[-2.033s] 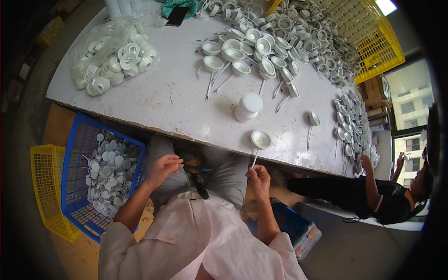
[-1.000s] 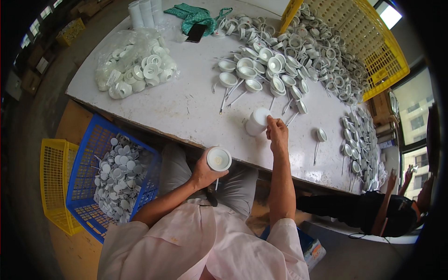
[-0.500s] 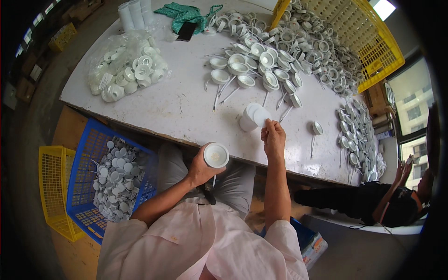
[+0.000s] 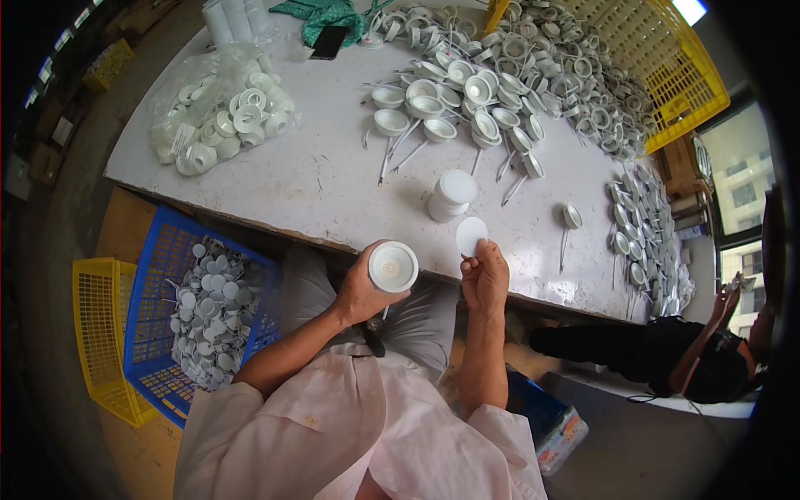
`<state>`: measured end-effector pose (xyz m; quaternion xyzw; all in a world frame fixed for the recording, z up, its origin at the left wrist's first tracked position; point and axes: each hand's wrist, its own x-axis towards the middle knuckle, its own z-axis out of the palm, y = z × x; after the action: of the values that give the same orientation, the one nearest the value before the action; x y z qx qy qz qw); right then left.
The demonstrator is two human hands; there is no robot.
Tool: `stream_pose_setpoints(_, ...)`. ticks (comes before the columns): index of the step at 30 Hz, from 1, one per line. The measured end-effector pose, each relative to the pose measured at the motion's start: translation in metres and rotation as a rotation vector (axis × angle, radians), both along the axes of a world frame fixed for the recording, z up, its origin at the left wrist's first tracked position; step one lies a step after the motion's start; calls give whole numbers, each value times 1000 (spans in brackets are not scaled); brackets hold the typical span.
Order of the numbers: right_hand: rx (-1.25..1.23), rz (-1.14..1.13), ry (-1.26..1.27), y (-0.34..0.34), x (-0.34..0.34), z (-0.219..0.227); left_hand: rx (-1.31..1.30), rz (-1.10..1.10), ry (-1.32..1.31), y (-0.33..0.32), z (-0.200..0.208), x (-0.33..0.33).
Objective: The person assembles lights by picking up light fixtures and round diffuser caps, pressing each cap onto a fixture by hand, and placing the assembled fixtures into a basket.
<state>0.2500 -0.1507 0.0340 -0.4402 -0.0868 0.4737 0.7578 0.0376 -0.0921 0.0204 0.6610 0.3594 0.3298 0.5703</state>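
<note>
My left hand (image 4: 358, 298) is closed around a white LED downlight housing (image 4: 401, 282), held over my lap just off the table's front edge. Its open face points up, a cluster of small yellowish dots shows inside, and a short lead hangs beneath. Between the thumb and fingers of my right hand (image 4: 488, 279) is a thin white disc (image 4: 472, 236), pinched by its lower edge and tilted up. Just behind that disc stands a stack of white discs (image 4: 452, 202) on the table. Farther back lie several similar housings (image 4: 439, 130) with leads.
A clear bag of white rings (image 4: 225, 117) lies on the table's left, near a phone (image 4: 329, 42) and a green cloth. A yellow crate (image 4: 692, 75) tips over a heap of rings. On my left, a blue basket (image 4: 143, 333) holds discs. Another person (image 4: 667, 358) is at right.
My right hand has drawn the disc off the stack, toward me and nearer the housing. My left hand has shifted slightly right and up, still holding the housing.
</note>
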Motion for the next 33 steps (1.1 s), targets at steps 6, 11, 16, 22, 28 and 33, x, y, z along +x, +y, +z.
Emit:
stream_pose_setpoints(6, -60, 4, 42, -8, -15, -2, 40, -67, -11, 3, 6, 9)
stream_pose_setpoints(11, -95, -37, -244, -16, -29, -12, 1, -93, -13, 5, 4, 8)
stream_pose_setpoints(16, 157, -33, -1712, -21, -43, 4, -253, -245, -139, 11, 5, 2)
stream_pose_setpoints(22, 240, 64, -1889, -23, -51, 1, -430, -351, -303, 11, -1, 0)
stream_pose_setpoints(28, 277, 86, -1926, -23, -58, -1, -395, -326, -315, 8, 8, 2)
stream_pose_setpoints(33, 296, 74, -1965, -22, -60, 3, -294, -282, -218, 8, -6, 1)
